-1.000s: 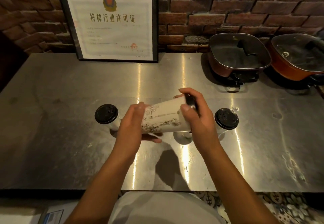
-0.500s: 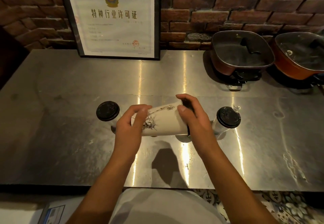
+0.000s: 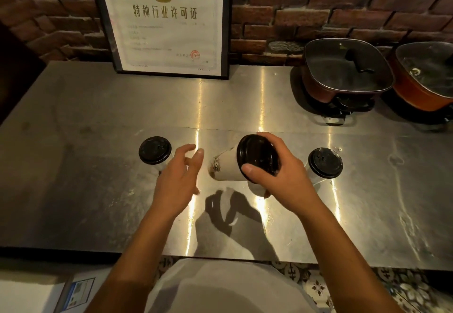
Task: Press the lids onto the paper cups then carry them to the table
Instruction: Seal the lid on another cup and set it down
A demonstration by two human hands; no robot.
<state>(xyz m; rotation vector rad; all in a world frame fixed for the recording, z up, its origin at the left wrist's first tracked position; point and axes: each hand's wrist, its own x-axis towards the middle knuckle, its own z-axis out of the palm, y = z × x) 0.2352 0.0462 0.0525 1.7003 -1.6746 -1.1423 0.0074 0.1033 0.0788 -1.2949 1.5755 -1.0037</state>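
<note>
Black lid (image 3: 257,154), white printed cup (image 3: 225,168), red-brick wall (image 3: 343,6)

Eatery counter: steel worktop (image 3: 98,121), electric pots (image 3: 343,72), framed licence (image 3: 164,23).

Dim, warm indoor light, glare streaks on the steel counter (image 3: 73,190).
Vertical bright streaks run down frame centre and right; hard shadow of hands and cup falls at lower centre. Brick wall (image 3: 343,6) upper corners dark. Certificate (image 3: 166,18) small text soft. Wide-angle bending at edges; left hand (image 3: 179,185) slightly motion-blurred.

right hand (image 3: 282,177) gripping lidded cup (image 3: 228,168), tilted
</note>
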